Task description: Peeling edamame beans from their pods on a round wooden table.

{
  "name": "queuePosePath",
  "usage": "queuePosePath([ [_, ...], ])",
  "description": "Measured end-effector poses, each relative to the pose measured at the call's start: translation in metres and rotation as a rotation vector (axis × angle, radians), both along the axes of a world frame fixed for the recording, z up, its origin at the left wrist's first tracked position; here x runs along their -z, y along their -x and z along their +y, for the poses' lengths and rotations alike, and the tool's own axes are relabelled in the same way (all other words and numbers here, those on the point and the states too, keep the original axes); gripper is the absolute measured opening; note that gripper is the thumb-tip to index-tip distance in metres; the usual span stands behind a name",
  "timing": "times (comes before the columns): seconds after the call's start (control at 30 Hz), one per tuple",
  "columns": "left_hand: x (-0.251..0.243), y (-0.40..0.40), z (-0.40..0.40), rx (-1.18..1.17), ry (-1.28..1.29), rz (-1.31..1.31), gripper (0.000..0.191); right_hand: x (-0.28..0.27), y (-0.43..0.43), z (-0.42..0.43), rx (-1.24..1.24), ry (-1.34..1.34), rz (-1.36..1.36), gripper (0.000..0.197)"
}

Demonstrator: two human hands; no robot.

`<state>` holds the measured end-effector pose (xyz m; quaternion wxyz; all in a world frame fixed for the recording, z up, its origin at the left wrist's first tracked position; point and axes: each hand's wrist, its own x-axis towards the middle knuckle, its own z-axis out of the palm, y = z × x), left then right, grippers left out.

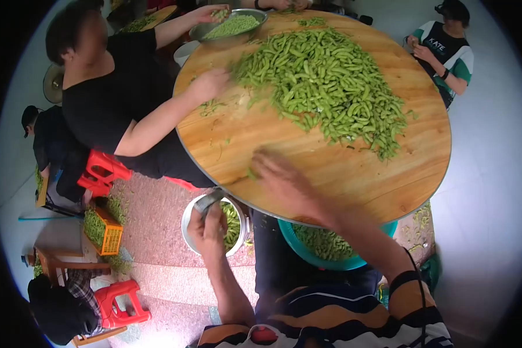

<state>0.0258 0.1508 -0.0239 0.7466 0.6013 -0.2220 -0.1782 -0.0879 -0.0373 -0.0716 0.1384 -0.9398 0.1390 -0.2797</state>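
My left hand (209, 226) is closed around a grey metal tool (209, 199), whose exact kind I cannot make out. It is over a white bucket (191, 206) holding green pods (231, 226), beside the table rim. Motion blurs my right hand (282, 178) above the near part of the round wooden table (400, 187). A blurred green pod (251, 173) shows at its fingertips and appears pinched there. Beyond that hand spreads a large heap of green soybean pods (330, 82). Below the near rim, a teal basin (293, 243) with more pods is partly hidden by my right forearm.
At left, a person in black (108, 95) reaches to the heap, the other hand over a metal bowl (261, 19) of shelled beans. Another person (446, 48) is at far right. Red stools (119, 304) and an orange crate (112, 237) of pods are on the left floor.
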Motion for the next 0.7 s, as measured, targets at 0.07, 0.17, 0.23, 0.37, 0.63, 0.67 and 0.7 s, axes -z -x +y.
queuePosePath([
  [0.07,0.000,-0.002,0.011,-0.054,-0.029,0.010,0.023,0.000,-0.013,0.021,-0.085,-0.030,-0.122,0.047],
  [0.17,-0.005,-0.004,0.021,-0.097,0.041,-0.012,0.022,0.007,-0.037,0.055,-0.180,-0.125,-0.232,0.050],
  [0.23,-0.014,-0.004,0.027,-0.150,0.039,-0.031,0.021,0.003,-0.053,0.081,-0.228,-0.160,-0.307,0.052],
  [0.37,-0.010,-0.009,0.032,-0.085,0.093,-0.089,0.019,-0.012,-0.065,0.105,-0.316,-0.394,-0.375,0.048],
  [0.63,-0.022,0.009,0.017,0.019,-0.054,-0.087,0.021,-0.060,0.040,-0.045,0.284,-0.449,-0.349,0.014],
  [0.67,-0.015,0.008,0.012,0.064,-0.028,-0.080,0.021,-0.061,0.051,-0.073,0.391,-0.386,-0.310,0.015],
  [0.7,-0.013,0.012,0.002,0.093,-0.031,-0.050,0.021,-0.058,0.063,-0.098,0.508,-0.316,-0.272,0.017],
])
